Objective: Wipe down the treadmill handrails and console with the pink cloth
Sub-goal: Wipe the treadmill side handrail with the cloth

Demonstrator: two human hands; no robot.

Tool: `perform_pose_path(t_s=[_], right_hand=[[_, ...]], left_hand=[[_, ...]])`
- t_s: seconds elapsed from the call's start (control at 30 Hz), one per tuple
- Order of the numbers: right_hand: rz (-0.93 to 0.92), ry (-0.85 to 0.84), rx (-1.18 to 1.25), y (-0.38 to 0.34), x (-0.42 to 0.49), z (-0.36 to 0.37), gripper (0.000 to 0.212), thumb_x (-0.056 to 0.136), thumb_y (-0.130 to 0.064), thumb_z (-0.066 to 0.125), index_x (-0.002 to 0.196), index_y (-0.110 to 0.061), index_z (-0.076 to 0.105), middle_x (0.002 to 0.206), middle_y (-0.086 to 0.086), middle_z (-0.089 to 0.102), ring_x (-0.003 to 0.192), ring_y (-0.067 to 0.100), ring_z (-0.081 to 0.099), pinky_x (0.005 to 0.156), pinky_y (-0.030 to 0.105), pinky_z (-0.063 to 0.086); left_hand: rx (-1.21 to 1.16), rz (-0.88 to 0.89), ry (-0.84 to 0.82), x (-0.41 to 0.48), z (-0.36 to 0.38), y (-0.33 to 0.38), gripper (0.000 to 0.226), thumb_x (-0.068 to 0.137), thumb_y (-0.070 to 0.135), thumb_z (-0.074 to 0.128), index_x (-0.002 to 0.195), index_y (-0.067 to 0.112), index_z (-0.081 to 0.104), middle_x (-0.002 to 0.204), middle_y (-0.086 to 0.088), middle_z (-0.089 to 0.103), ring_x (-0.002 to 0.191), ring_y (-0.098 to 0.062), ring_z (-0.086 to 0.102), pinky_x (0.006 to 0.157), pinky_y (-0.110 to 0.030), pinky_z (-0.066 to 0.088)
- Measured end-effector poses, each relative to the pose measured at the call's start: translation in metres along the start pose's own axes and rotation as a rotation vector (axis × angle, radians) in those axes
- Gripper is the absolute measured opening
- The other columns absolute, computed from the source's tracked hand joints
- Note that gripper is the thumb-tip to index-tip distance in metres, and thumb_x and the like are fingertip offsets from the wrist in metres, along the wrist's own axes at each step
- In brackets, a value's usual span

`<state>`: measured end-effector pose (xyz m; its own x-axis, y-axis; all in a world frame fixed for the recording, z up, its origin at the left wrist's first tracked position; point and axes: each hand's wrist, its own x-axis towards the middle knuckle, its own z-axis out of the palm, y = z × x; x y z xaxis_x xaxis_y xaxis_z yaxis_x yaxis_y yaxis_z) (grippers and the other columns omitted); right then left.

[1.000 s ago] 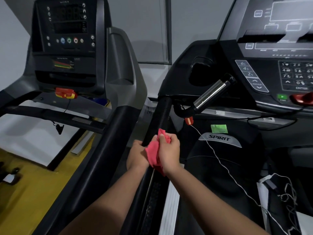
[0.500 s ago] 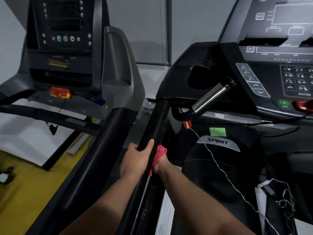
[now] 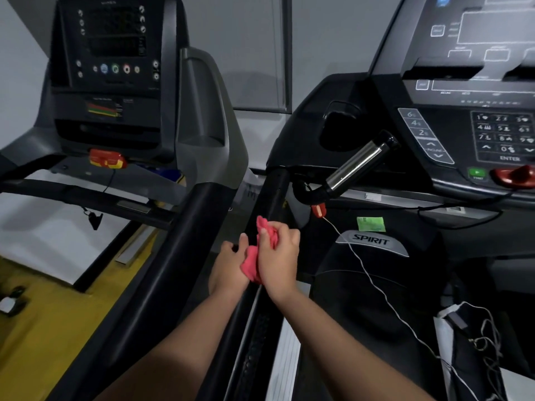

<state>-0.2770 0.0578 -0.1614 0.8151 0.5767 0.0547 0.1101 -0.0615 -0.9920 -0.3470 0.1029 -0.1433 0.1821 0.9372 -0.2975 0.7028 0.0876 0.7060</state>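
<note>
We see the right hand [image 3: 279, 256] with its fingers [image 3: 285, 234] curled tight round the bunched pink cloth [image 3: 251, 263], pressing it against the black rail [image 3: 272, 195] of the right-hand treadmill. One tuft of the cloth sticks up above the thumb, and the rest hangs between the two hands. The left hand [image 3: 228, 266] sits just beside it on the rail's left side. Its fingers [image 3: 227, 246] are curled round the rail and its thumb lies against the cloth.

Up the rail, a chrome grip [image 3: 356, 164] angles out from a black elbow, and a red key [image 3: 318, 210] hangs under it on a white cord [image 3: 376, 285] that trails down toward us. The console [image 3: 434, 91] fills the upper right with a number pad, a green start button [image 3: 476, 172] and a red knob [image 3: 514, 175]. Below it are a green sticker [image 3: 371, 224] and a badge [image 3: 372, 241] reading SPIRIT.

To the left stands a second treadmill [image 3: 202, 117] with its own dark panel and a red clip [image 3: 107, 160], over a yellow floor [image 3: 43, 328].
</note>
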Motion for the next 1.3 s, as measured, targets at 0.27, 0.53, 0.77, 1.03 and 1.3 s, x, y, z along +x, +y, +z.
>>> perform_pose_path(t_s=[0.27, 0.53, 0.77, 1.03, 1.3], right_hand=[[0.366, 0.103, 0.354, 0.005, 0.038, 0.005, 0.009, 0.098, -0.023, 0.043, 0.097, -0.021, 0.052, 0.094, 0.006, 0.061, 0.081, 0.016, 0.062, 0.070, 0.023, 0.054], [-0.255, -0.015, -0.403, -0.020, 0.026, 0.009, 0.020, 0.093, -0.020, 0.054, 0.109, -0.019, 0.067, 0.111, 0.002, 0.048, 0.104, 0.020, 0.046, 0.088, 0.028, 0.044], [-0.415, -0.115, -0.348, -0.005, 0.013, -0.008, 0.020, 0.089, -0.016, 0.058, 0.105, -0.015, 0.069, 0.102, -0.003, 0.048, 0.096, 0.019, 0.049, 0.086, 0.025, 0.042], [-0.268, -0.048, -0.435, -0.013, 0.058, -0.002, 0.022, 0.093, -0.020, 0.053, 0.110, -0.015, 0.067, 0.112, 0.004, 0.049, 0.103, 0.024, 0.048, 0.091, 0.040, 0.047], [-0.325, -0.120, -0.226, 0.011, 0.021, -0.015, 0.017, 0.094, -0.018, 0.053, 0.108, -0.016, 0.063, 0.108, -0.003, 0.046, 0.097, 0.005, 0.046, 0.086, 0.009, 0.033]], left_hand=[[-0.007, -0.012, 0.008, -0.002, -0.001, 0.004, 0.049, 0.100, 0.047, 0.027, 0.130, 0.014, 0.048, 0.130, -0.011, 0.056, 0.119, -0.030, 0.051, 0.091, -0.036, 0.036], [-0.007, 0.033, 0.015, 0.001, 0.000, -0.002, 0.041, 0.101, 0.039, 0.028, 0.116, 0.010, 0.052, 0.118, -0.016, 0.061, 0.108, -0.033, 0.057, 0.087, -0.037, 0.042], [-0.063, 0.006, 0.023, 0.003, 0.001, -0.003, 0.031, 0.099, 0.026, 0.032, 0.107, 0.007, 0.055, 0.111, -0.019, 0.063, 0.102, -0.033, 0.058, 0.088, -0.038, 0.044], [-0.041, -0.027, 0.032, 0.002, 0.001, 0.000, 0.034, 0.101, 0.028, 0.029, 0.117, 0.010, 0.053, 0.122, -0.017, 0.059, 0.112, -0.034, 0.054, 0.090, -0.037, 0.039], [-0.028, -0.025, 0.049, 0.003, 0.003, -0.001, 0.034, 0.099, 0.030, 0.031, 0.111, 0.011, 0.056, 0.116, -0.016, 0.062, 0.106, -0.034, 0.056, 0.091, -0.038, 0.043]])
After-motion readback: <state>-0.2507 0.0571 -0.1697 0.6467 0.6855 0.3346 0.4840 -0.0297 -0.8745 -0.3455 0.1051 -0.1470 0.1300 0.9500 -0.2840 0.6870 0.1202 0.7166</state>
